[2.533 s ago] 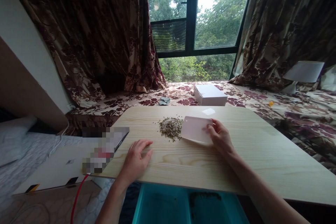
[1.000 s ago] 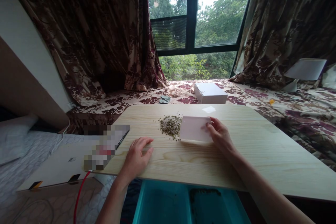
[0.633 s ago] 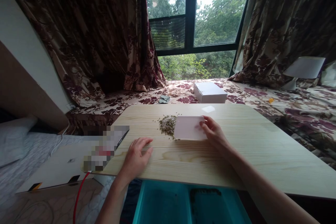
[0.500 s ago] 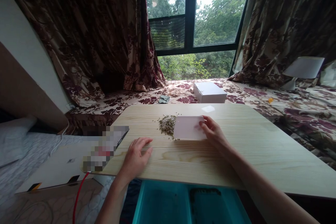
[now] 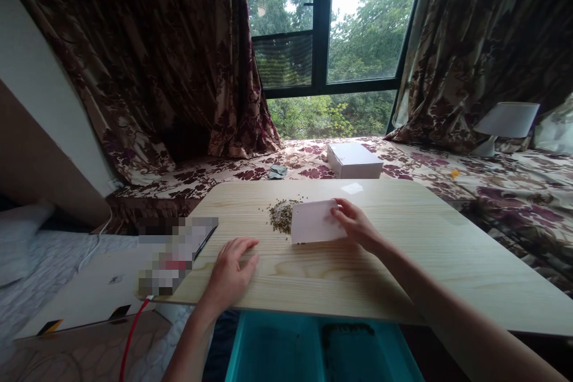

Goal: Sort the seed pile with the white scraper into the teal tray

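A thin white plastic board (image 5: 313,222), roughly rectangular, is gripped at its right end by my right hand (image 5: 351,221). Its left edge meets a pile of small greenish-brown beans or seeds (image 5: 280,216) mixed with some white grains on the wooden table (image 5: 380,274). A few loose pieces lie under and around the board's lower edge. My left hand (image 5: 233,265) rests on the table left of the pile, fingers apart, holding nothing. Below the table's front edge is a teal divided bin (image 5: 277,340), with dark bits in its right compartment.
A white box (image 5: 356,161) stands on the floral-covered sill behind the table, beside a small grey-green cloth (image 5: 277,172). A white lamp (image 5: 510,119) is at the right. At the table's left end lies a blurred-out object, with a red cable (image 5: 132,334) hanging below.
My right hand has drawn the board slightly left and nearer to me, and the board now tilts more. My left hand stays about where it was.
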A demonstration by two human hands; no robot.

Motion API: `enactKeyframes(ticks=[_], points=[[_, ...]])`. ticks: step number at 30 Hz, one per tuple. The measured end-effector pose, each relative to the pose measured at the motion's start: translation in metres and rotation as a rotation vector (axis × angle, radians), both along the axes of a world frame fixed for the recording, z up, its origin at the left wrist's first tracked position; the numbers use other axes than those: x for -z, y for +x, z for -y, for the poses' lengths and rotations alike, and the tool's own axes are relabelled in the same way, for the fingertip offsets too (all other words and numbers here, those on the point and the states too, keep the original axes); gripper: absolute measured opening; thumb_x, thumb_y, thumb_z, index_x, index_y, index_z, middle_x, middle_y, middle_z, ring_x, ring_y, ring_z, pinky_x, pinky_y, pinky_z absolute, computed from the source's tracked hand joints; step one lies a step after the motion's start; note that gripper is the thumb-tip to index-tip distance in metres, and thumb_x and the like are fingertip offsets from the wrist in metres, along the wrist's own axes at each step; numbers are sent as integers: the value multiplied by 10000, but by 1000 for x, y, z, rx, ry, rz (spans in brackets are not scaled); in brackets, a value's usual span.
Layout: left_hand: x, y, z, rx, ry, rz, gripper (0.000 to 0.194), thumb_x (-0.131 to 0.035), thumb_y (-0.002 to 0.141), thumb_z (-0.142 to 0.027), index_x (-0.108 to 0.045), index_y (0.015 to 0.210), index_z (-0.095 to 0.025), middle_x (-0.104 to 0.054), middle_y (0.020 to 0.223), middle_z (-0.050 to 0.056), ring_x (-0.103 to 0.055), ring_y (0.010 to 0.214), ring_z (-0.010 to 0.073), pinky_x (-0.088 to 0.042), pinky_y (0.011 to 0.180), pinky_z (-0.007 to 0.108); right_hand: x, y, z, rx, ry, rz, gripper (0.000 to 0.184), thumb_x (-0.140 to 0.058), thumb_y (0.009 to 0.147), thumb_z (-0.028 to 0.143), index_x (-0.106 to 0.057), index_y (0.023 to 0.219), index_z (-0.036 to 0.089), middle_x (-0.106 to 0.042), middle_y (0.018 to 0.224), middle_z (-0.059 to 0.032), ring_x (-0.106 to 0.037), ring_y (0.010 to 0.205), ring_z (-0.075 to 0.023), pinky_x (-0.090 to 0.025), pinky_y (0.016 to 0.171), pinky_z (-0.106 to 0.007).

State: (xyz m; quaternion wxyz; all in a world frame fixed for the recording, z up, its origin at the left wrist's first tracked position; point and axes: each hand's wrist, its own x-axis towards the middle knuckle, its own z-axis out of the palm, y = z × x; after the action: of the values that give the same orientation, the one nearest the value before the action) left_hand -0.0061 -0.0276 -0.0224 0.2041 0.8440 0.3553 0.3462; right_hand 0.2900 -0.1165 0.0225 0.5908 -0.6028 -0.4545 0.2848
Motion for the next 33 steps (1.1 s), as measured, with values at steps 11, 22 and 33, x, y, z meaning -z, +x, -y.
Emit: enactKeyframes(ticks=[11,22,33], points=[[0,0,1,12,14,5,246,-543,810,-283,-656,1018,-215,-675,1077,64,-590,1072,234,-449,988,420,-8,3,-11,-215,-213,5,188,-665,722,317,-667,855,185,-695,774,-15,-612,653,-139,-456,574,-232],[3,-1,-2,12,-18,-1,270,-544,801,-290,-658,1032,-211,-671,1088,66,-571,1101,237,-431,1013,421,-28,-5,60,-414,-339,-34,242,-714,681,375,-710,841,193,-697,713,-17,-593,616,-155,-433,503,-226],[0,0,0,2,-2,7,256,-545,800,-278,-663,1016,-210,-671,1080,74,-585,1084,237,-445,1002,430,-7,12,23,272,39,-158,392,-637,711,419,-599,1023,184,-721,811,-62,-654,675,-183,-491,583,-281]])
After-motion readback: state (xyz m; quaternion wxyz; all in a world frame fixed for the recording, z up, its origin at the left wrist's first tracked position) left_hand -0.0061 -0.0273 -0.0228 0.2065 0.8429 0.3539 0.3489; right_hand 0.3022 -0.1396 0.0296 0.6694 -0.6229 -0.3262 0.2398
